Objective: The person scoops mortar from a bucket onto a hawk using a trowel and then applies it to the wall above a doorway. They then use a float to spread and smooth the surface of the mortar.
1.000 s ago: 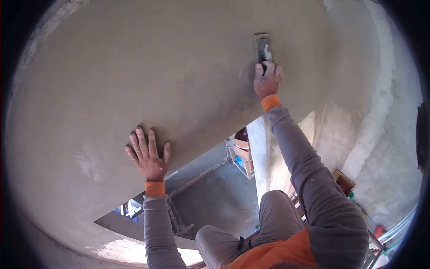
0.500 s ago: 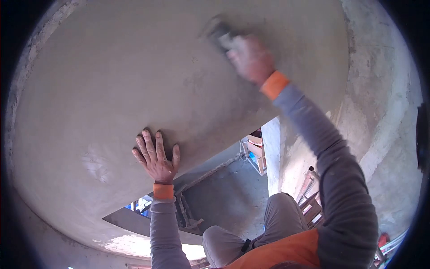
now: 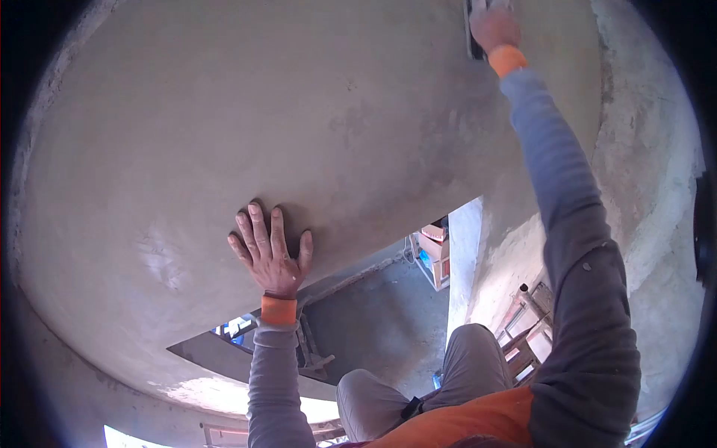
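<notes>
Plaster in a smooth grey-brown coat covers the broad wall surface (image 3: 187, 134) in front of me, with darker damp patches toward the middle. My left hand (image 3: 275, 257) lies flat against this surface near its lower edge, fingers spread and dusted with plaster, holding nothing. High at the upper right, my right hand (image 3: 497, 28) is closed on a plastering trowel (image 3: 475, 46). The trowel's dark, narrow blade edge lies against the plaster; its top end is cut off by the frame, and the fingers hide most of the handle.
Below the plastered edge, an opening shows a grey floor (image 3: 373, 321) and my bent knees (image 3: 474, 355). Boxes on a rack (image 3: 435, 250) stand beyond it. Wooden and metal pieces (image 3: 529, 328) lean at lower right, beside a rough wall (image 3: 650, 194).
My right hand has swept the trowel up and to the right across the plaster. My left hand stays flat on the surface; the view has shifted slightly.
</notes>
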A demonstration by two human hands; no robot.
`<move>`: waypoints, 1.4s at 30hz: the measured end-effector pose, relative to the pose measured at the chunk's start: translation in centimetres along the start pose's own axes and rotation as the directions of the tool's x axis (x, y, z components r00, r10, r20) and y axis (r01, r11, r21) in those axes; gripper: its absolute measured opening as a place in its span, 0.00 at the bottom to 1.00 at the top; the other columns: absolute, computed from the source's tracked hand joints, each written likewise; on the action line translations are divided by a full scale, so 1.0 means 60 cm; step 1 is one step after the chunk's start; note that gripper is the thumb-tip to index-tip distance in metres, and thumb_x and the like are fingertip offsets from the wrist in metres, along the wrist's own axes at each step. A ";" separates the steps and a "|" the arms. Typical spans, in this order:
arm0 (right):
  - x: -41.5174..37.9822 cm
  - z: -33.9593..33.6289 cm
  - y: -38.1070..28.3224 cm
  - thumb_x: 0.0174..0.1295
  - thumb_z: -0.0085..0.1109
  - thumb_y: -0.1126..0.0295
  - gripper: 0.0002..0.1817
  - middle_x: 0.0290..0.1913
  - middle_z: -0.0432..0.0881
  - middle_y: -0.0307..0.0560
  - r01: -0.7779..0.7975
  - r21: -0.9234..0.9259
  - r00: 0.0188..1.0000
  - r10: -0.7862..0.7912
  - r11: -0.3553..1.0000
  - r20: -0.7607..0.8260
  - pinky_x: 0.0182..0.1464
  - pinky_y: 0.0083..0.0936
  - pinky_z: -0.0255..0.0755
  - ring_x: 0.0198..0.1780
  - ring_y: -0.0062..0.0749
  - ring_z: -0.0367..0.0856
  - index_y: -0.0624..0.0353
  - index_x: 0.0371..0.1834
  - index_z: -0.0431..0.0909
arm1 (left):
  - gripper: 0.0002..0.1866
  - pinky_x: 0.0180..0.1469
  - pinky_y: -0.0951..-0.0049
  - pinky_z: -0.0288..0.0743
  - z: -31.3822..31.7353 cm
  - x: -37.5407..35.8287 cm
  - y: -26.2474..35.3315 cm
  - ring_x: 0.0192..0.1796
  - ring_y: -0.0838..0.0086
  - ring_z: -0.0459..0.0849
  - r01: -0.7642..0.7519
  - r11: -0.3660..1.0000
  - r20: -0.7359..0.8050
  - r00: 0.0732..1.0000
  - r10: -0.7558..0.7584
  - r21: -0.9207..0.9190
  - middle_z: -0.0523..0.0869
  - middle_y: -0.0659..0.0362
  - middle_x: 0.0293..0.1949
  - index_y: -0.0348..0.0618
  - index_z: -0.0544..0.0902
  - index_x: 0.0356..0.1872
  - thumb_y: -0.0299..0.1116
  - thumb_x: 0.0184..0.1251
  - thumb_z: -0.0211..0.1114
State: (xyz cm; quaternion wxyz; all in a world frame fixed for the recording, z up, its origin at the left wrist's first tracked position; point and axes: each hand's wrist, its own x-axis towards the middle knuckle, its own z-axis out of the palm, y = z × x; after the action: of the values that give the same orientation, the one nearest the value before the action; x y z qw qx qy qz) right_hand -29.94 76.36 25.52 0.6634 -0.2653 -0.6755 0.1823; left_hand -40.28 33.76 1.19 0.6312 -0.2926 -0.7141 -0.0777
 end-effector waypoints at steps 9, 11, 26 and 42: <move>-0.220 0.062 0.026 0.58 0.64 0.56 0.19 0.47 0.80 0.51 0.787 0.025 0.615 -0.780 0.617 -0.120 0.46 0.40 0.75 0.47 0.47 0.79 0.55 0.48 0.75 | 0.34 0.75 0.48 0.35 -0.006 0.006 0.002 0.77 0.54 0.52 0.019 0.998 0.008 1.000 -0.019 -0.061 0.62 0.49 0.72 0.42 0.70 0.65 0.54 0.64 0.60; -0.114 0.036 0.024 0.63 0.57 0.54 0.18 0.49 0.79 0.53 0.315 -0.006 0.942 -0.314 0.949 -0.116 0.46 0.38 0.76 0.48 0.47 0.79 0.56 0.46 0.77 | 0.35 0.75 0.48 0.35 -0.005 0.004 0.003 0.76 0.54 0.53 0.033 0.998 0.013 0.999 -0.032 -0.047 0.62 0.47 0.72 0.41 0.67 0.66 0.52 0.65 0.59; -0.218 0.051 -0.158 0.63 0.56 0.55 0.19 0.38 0.80 0.56 0.329 0.242 0.920 -0.367 0.913 0.137 0.35 0.46 0.75 0.35 0.53 0.79 0.61 0.42 0.76 | 0.38 0.73 0.46 0.43 0.012 -0.021 -0.017 0.74 0.44 0.53 -0.100 0.900 -0.257 0.966 -0.014 -0.424 0.56 0.38 0.71 0.36 0.57 0.70 0.50 0.67 0.57; -0.504 -0.007 -0.227 0.54 0.65 0.61 0.18 0.31 0.82 0.58 0.102 0.650 0.763 -0.478 0.753 0.435 0.37 0.48 0.76 0.35 0.57 0.83 0.60 0.38 0.68 | 0.48 0.52 0.58 0.71 -0.067 0.033 0.114 0.50 0.50 0.74 0.279 0.840 0.031 0.954 -0.300 -0.466 0.73 0.44 0.49 0.29 0.52 0.71 0.32 0.51 0.69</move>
State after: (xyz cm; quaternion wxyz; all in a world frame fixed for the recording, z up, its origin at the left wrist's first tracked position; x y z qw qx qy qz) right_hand -31.76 47.36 9.52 0.4956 0.1367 -0.7860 0.3433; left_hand -33.36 38.02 2.06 0.5386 -0.3224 -0.6967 -0.3472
